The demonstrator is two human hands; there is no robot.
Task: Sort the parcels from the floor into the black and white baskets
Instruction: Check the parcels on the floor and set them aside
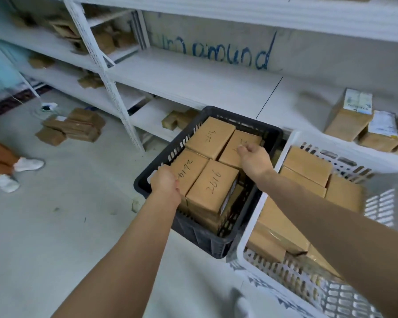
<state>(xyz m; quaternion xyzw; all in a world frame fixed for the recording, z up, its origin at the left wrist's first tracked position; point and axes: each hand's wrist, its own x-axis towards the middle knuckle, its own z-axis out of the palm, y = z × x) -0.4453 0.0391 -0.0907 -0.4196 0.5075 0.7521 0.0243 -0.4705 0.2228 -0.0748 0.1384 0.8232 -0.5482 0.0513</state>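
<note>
Head view: the black basket [271, 134] was found filled with four parcels on top, and the white basket [292, 138] beside it also held several. The left hand [166, 183] was curled closed over the near-left parcel [189, 168] at the black basket's rim. The right hand [254, 159] was loosely closed on the far-right parcel [241, 143]. A pile of parcels [71, 128] was noted on the floor [67, 214] by the shelf [193, 76]; sorting was judged well advanced but unfinished.

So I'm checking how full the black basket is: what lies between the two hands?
In the head view, the parcel marked 2616 lies between the left hand and the right hand.
</note>
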